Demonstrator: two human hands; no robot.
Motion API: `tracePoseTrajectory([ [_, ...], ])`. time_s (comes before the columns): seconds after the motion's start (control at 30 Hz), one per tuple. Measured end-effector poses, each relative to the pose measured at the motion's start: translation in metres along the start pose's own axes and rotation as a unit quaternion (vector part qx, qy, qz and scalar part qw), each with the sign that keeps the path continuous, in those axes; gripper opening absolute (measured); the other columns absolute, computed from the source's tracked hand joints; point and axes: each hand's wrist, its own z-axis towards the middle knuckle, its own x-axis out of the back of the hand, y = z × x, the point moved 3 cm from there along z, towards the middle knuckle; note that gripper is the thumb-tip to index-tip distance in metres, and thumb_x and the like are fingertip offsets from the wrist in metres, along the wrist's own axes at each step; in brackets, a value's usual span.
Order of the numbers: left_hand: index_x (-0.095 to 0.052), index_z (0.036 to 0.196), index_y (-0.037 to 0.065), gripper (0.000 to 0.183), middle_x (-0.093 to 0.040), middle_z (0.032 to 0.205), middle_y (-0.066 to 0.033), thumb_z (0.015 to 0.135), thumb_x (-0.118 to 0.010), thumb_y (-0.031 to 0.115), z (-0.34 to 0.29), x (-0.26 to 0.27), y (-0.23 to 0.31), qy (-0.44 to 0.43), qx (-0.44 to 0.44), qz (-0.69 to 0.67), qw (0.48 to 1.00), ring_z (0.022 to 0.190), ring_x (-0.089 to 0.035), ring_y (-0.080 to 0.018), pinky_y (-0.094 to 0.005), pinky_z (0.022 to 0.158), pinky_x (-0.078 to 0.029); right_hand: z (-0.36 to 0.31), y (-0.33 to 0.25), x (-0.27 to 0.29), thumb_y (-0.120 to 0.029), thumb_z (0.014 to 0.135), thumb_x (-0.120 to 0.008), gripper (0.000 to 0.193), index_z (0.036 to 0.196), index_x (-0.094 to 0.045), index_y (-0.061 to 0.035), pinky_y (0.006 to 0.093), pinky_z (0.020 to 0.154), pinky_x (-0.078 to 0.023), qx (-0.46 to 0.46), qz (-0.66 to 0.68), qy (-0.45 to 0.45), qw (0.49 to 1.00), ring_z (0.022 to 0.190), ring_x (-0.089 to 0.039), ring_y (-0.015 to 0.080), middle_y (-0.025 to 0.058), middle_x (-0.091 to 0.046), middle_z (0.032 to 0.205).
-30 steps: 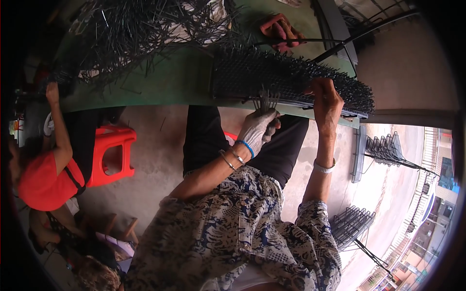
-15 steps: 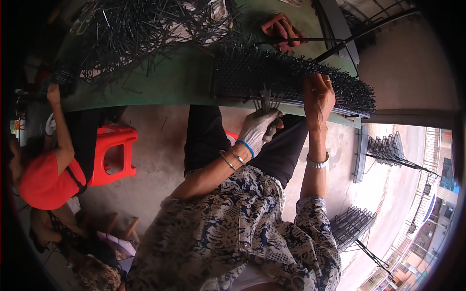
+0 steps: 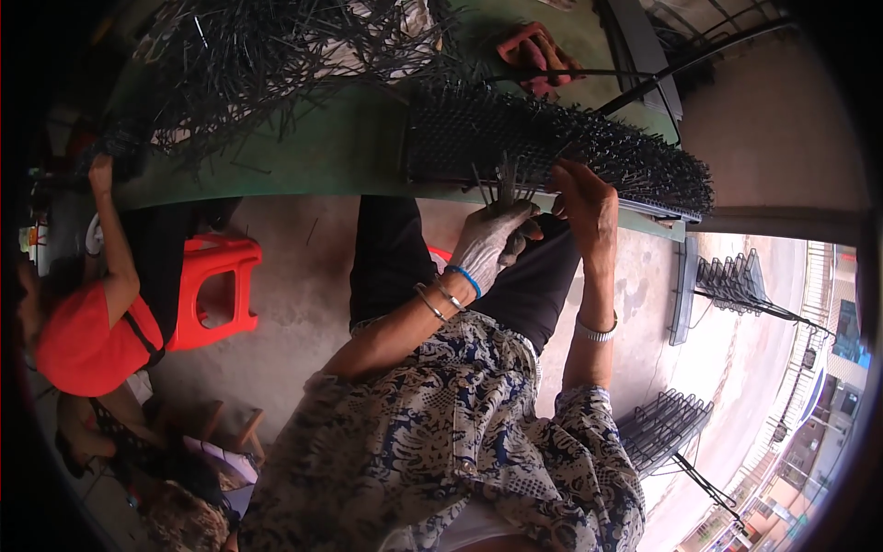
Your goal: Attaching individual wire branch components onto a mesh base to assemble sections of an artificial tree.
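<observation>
My left hand (image 3: 495,237), in a pale knitted glove with dark fingertips, is closed round a bunch of thin dark metal rods (image 3: 506,184) that fan upward. To its right is my bare right hand (image 3: 589,204), its thumb and fingers apart and pointing at the rods' tips, with nothing visible between them. Behind both hands lies a long perforated rack (image 3: 451,147) at the table's front edge. Short dark rods (image 3: 644,156) stand close together over its right part and along its back, while bare holes show at its front left.
On the green table (image 3: 340,138) a tangled heap of dark rods (image 3: 294,64) lies at the back left, and a reddish cloth (image 3: 538,55) behind the rack. A co-worker in red (image 3: 92,340) is at far left, beside a red stool (image 3: 216,290). Grey metal racks (image 3: 667,432) stand at right.
My right hand has come away from the rack and moved left and slightly down toward the rods in my left hand, its fingers spreading. My left hand has stayed in place.
</observation>
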Motion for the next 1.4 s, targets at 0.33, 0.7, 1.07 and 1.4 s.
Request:
tracePoseTrajectory([
  [0.33,-0.070,0.103,0.009,0.023,-0.071,0.081,-0.0035,0.095,-0.062,0.029,0.004,0.001,-0.004,-0.054,0.019,0.067,0.996,0.051,-0.048,-0.0022,-0.0147,0.041,-0.029,-0.013,-0.009,0.003,-0.012,0.093,-0.061,0.016,0.100,-0.066,0.0010,0.0241,0.059,-0.048,-0.018,0.133,-0.152,0.979,0.066,-0.058,0.0090,0.0025,-0.062,0.075],
  [0.7,-0.070,0.103,0.008,0.024,-0.074,0.083,-0.0053,0.096,-0.061,0.030,-0.003,-0.010,-0.004,-0.027,-0.014,0.091,0.995,0.049,-0.053,-0.0040,-0.0163,0.039,-0.027,-0.022,-0.004,0.011,-0.010,0.095,-0.059,0.019,0.104,-0.064,0.0059,0.0259,0.055,-0.055,-0.017,0.154,-0.115,0.981,0.064,-0.065,0.0135,0.0093,-0.068,0.083],
  [1.07,-0.066,0.103,0.008,0.022,-0.074,0.091,-0.0079,0.095,-0.062,0.028,0.024,0.005,-0.010,-0.001,0.045,0.032,0.998,0.062,-0.068,-0.0108,-0.0162,0.039,-0.032,-0.011,-0.014,0.031,-0.008,0.098,-0.054,0.013,0.100,-0.062,0.0014,0.0239,0.060,-0.051,0.143,0.010,0.186,0.972,0.064,-0.066,0.0113,0.0069,-0.068,0.078],
  [1.4,-0.065,0.100,0.006,0.022,-0.074,0.090,-0.0091,0.096,-0.061,0.027,0.021,0.008,-0.015,-0.044,0.066,0.010,0.997,0.063,-0.068,-0.0116,-0.0166,0.039,-0.035,-0.001,-0.012,0.024,-0.009,0.098,-0.054,0.011,0.101,-0.062,-0.0028,0.0233,0.056,-0.050,0.180,-0.048,0.214,0.959,0.061,-0.066,0.0095,0.0052,-0.070,0.079],
])
